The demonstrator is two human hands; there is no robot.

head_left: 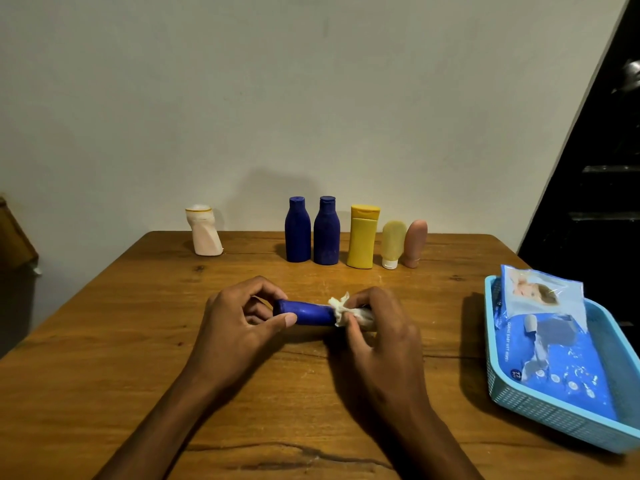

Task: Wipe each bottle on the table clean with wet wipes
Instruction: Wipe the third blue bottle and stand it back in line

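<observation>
Two hands mid-counter: left hand (242,318) pinching blue bottle (304,312) held sideways, right hand (377,327) gripping crumpled wet wipe (341,310) round its other end. Six bottles upright along far edge.

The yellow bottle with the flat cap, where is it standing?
In the head view the yellow bottle stands upright at the table's far edge, right of centre, between a dark blue bottle and a small pale-yellow tube.
</observation>
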